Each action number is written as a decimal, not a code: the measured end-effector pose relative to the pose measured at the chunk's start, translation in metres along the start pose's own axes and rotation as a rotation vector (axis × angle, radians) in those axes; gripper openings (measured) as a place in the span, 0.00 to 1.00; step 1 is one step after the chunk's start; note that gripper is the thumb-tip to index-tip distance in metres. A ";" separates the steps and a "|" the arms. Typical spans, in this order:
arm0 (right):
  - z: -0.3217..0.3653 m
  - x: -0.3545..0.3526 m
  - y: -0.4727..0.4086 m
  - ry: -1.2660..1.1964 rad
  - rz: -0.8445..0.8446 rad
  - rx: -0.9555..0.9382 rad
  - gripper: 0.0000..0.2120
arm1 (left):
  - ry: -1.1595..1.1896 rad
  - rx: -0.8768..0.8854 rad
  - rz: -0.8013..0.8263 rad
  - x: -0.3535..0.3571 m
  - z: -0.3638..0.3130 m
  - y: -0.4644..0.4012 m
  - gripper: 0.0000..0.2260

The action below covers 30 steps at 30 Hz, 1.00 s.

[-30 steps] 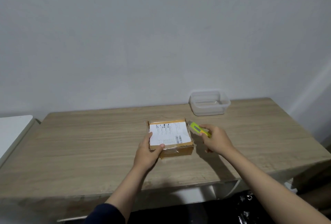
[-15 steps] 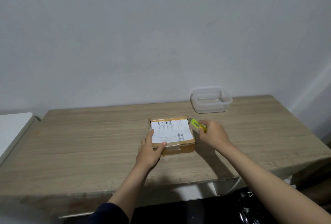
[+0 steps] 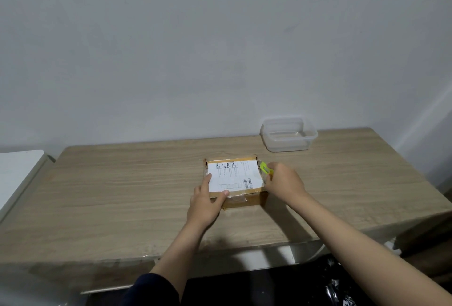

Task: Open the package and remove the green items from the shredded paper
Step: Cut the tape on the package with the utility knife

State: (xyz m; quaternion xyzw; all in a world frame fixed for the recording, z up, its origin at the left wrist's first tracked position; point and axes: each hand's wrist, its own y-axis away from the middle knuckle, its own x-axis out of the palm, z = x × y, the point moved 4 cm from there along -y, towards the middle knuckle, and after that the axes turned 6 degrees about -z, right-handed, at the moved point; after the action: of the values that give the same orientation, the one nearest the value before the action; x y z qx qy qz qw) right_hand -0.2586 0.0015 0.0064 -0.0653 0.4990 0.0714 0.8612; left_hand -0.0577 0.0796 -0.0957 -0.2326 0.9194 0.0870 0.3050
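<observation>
Left hand round a corner of the package, right hand round a yellow-green cutter beside it.

The left hand and right hand are bare, as are both forearms, with a dark navy sleeve at the left elbow.

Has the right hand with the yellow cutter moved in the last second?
Yes. The right hand holding the yellow cutter has shifted left, closer to the right edge of the box.
</observation>
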 end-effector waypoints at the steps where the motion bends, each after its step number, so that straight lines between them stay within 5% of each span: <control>1: 0.002 0.001 -0.001 0.005 0.004 0.002 0.06 | 0.001 -0.003 0.000 0.000 0.000 0.000 0.32; 10: 0.001 -0.003 0.000 0.134 0.077 0.009 0.15 | -0.035 -0.009 -0.029 -0.002 -0.006 0.005 0.33; 30: -0.009 -0.031 0.035 0.045 0.205 0.094 0.14 | -0.077 -0.022 -0.037 -0.001 -0.010 0.006 0.34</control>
State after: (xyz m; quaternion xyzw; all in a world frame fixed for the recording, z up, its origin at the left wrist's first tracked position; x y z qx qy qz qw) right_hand -0.2882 0.0322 0.0275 0.0250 0.5250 0.1344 0.8400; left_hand -0.0650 0.0828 -0.0870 -0.2491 0.9015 0.1004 0.3393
